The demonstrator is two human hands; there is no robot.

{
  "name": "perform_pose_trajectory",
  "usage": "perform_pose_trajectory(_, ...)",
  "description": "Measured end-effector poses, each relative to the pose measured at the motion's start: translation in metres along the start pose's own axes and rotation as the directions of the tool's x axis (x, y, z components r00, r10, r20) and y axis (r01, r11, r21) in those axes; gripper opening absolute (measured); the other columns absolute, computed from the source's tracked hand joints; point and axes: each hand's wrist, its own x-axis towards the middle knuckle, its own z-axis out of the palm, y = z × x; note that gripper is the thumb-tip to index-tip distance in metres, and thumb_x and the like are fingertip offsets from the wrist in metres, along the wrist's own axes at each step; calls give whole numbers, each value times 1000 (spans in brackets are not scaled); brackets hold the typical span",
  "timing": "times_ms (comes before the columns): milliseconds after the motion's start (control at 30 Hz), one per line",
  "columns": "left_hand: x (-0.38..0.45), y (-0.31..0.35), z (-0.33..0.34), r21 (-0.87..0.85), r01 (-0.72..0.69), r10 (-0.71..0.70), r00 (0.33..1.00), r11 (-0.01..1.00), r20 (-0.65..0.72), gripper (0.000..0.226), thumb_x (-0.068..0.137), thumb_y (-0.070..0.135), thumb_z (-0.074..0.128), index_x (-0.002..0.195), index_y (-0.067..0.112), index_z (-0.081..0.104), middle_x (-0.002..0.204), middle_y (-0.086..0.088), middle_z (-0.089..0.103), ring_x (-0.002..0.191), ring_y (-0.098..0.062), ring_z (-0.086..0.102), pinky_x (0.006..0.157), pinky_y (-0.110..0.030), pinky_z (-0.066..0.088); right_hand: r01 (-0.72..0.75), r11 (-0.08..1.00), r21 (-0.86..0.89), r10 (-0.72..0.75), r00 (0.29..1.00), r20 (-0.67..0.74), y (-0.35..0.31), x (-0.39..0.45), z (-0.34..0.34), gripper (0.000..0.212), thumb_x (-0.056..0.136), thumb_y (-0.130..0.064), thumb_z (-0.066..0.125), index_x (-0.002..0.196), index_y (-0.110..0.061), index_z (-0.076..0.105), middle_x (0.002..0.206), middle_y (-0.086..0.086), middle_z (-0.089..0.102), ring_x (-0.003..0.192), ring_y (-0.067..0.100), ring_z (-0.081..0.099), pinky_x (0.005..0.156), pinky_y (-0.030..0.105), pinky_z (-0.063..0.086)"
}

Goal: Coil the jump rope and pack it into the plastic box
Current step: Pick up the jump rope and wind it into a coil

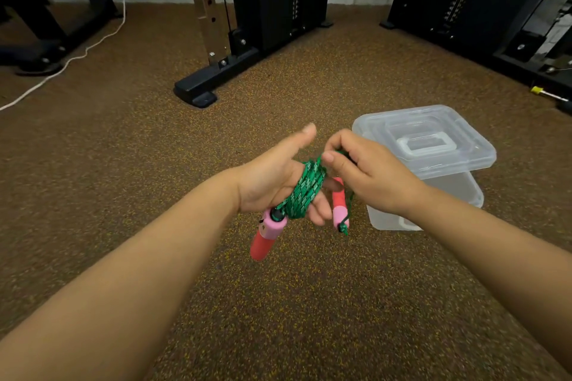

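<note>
The green jump rope (305,190) is wound in several turns around the fingers of my left hand (272,182), whose thumb sticks up. One red and pink handle (266,237) hangs below that hand. My right hand (365,173) pinches the rope's free end at the top of the coil. The second red and pink handle (340,204) dangles just under it. The clear plastic box (458,192) stands on the floor right behind my right hand, with its clear lid (424,142) resting on top, turned askew.
Speckled brown rubber flooring (154,164) spreads all around. A black weight machine base (213,77) stands ahead at centre. More black gym frames (483,9) line the back right. A white cable (77,56) snakes across the floor at the left.
</note>
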Motion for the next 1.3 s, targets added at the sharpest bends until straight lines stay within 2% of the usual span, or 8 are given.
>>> perform_pose_trajectory(100,1,-4,2,-4,-7,7,998,1000,69,66,89,46,35,127,-8,47,81,-14,69,73,-25,67,79,-32,53,-34,998,48,34,999,3,7,0,5,19,97,-33,42,91,-18,51,73,-14,51,66,0,48,59,15,36)
perform_pose_trajectory(200,-1,-6,4,-50,-14,22,987,999,162,43,96,24,38,125,-5,51,81,-10,72,75,-22,69,77,-30,54,-94,983,158,92,996,20,12,-1,11,18,98,-32,44,88,-19,51,71,-14,50,64,0,46,62,17,37)
perform_pose_trajectory(433,-1,-6,7,-194,-143,153,988,971,37,42,96,30,36,115,1,59,62,-3,65,58,-16,63,66,-27,52,-266,752,603,209,964,165,21,-13,41,25,92,-42,44,84,-22,57,71,4,54,66,18,46,64,33,37)
perform_pose_trajectory(600,1,4,5,-368,-293,231,952,882,-203,37,99,32,33,96,6,59,50,3,50,45,-12,50,56,-24,50,-306,824,478,287,951,114,23,-29,69,27,98,-37,37,79,-35,56,57,-12,46,52,11,40,54,35,34)
perform_pose_trajectory(733,6,3,0,-377,-373,248,907,848,-341,33,100,33,34,94,10,57,54,4,40,47,-11,43,56,-23,49,-296,901,316,280,955,95,17,-35,74,24,101,-28,38,83,-28,55,54,-11,45,47,3,39,50,20,31)
perform_pose_trajectory(967,9,4,-11,-376,-484,256,817,790,-516,30,100,34,35,91,14,55,55,6,42,49,-11,43,58,-25,48,-268,944,194,244,960,140,6,-40,70,22,101,-29,37,88,-28,55,62,-8,47,55,8,46,60,33,40)
perform_pose_trajectory(1200,8,0,-12,19,-393,294,654,919,-698,31,100,34,37,102,15,60,68,2,59,68,-15,65,81,-33,52,-101,987,124,87,990,115,-19,-36,52,25,98,-34,41,83,-23,58,60,-9,57,58,5,54,62,34,46)
perform_pose_trajectory(1300,4,-3,-8,311,-193,357,663,931,-658,32,100,35,36,109,18,61,73,2,64,55,3,62,69,-23,46,-31,977,209,25,999,30,-29,-28,39,24,96,-36,42,84,-24,59,68,-3,59,63,9,53,62,32,45)
